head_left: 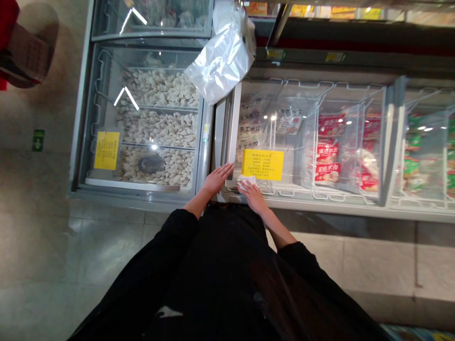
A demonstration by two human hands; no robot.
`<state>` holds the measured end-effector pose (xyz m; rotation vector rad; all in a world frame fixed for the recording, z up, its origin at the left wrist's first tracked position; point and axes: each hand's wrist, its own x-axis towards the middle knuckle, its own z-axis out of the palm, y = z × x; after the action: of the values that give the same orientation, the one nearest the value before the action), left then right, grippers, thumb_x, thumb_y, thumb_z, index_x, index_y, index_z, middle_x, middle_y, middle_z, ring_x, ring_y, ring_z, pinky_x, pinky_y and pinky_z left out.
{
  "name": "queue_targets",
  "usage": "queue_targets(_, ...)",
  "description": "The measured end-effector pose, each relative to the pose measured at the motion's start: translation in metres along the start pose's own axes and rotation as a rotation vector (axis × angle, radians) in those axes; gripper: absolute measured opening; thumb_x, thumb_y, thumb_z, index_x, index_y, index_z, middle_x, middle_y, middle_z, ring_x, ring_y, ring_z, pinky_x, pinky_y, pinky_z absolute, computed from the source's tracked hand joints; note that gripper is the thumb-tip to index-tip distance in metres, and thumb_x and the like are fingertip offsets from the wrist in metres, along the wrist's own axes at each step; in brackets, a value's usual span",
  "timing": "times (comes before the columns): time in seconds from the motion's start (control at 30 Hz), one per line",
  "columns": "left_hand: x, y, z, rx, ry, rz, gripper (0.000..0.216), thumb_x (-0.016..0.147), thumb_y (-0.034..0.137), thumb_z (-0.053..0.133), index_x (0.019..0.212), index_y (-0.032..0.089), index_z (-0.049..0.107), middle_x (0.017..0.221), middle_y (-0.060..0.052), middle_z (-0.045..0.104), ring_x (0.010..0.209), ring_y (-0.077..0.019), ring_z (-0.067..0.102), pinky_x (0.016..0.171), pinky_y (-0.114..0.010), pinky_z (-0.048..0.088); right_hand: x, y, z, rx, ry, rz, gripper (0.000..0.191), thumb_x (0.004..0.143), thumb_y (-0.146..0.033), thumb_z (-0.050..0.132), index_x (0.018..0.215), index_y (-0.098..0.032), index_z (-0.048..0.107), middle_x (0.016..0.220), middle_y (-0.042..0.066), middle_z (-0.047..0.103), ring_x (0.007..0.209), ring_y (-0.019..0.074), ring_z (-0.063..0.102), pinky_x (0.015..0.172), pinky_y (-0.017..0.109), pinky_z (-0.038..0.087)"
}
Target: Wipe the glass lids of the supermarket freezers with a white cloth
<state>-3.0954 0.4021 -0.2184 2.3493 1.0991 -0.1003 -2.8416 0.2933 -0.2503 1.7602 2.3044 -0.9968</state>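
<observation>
My left hand (217, 179) lies flat with fingers stretched out on the near edge of a chest freezer's sliding glass lid (227, 128). My right hand (253, 193) presses a small white cloth (246, 181) against the glass lid of the right freezer (320, 199), just below a yellow label (262, 164). Both arms wear black sleeves.
The left freezer (142, 189) holds loose white dumplings and a metal scoop (151, 164), with a yellow label (106, 150) on its glass. The right freezer holds red and green packets. Clear plastic bags (222, 57) hang above. Someone's red clothing (7, 28) shows top left. Tiled floor lies below.
</observation>
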Motion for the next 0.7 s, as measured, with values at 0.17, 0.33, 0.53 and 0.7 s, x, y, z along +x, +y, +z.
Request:
queue_targets(0.17, 0.002, 0.002, 0.002, 0.02, 0.018, 0.002, 0.075, 0.098, 0.001, 0.037, 0.171, 0.012, 0.028, 0.181, -0.009, 0.024, 0.167, -0.0185, 0.024, 0.136, -0.039, 0.025, 0.021, -0.022, 0.002, 0.004, -0.066, -0.172, 0.059, 0.102, -0.015, 0.047, 0.156, -0.035, 0.058, 0.174, -0.006, 0.043, 0.166, 0.0221, 0.03, 0.136, 0.045, 0.025)
queue_targets(0.33, 0.0, 0.002, 0.0, 0.051, 0.014, 0.013, 0.073, 0.098, 0.0, 0.037, 0.169, 0.013, 0.031, 0.179, -0.007, 0.028, 0.166, -0.0169, 0.028, 0.135, -0.038, 0.027, -0.014, 0.004, -0.007, -0.018, -0.045, -0.043, 0.073, 0.096, -0.007, 0.04, 0.163, -0.035, 0.05, 0.174, -0.004, 0.043, 0.165, 0.021, 0.033, 0.134, 0.053, 0.033)
queue_targets(0.53, -0.041, -0.007, 0.011, 0.063, 0.06, -0.032, 0.075, 0.097, 0.003, 0.042, 0.17, 0.016, 0.031, 0.179, -0.006, 0.029, 0.166, -0.017, 0.028, 0.136, -0.037, 0.027, -0.04, -0.006, 0.009, -0.011, -0.068, -0.05, 0.073, 0.096, -0.004, 0.038, 0.159, -0.037, 0.056, 0.169, -0.006, 0.05, 0.163, 0.0156, 0.036, 0.134, 0.038, 0.033)
queue_targets(0.7, -0.082, -0.015, 0.027, 0.02, 0.068, -0.073, 0.089, 0.092, 0.002, 0.045, 0.175, 0.024, 0.02, 0.179, -0.004, 0.031, 0.167, -0.0186, 0.025, 0.136, -0.042, 0.028, -0.001, -0.052, 0.03, -0.017, -0.124, -0.315, 0.052, 0.105, -0.016, 0.047, 0.146, -0.04, 0.067, 0.162, -0.011, 0.059, 0.154, 0.0097, 0.05, 0.127, 0.032, 0.043)
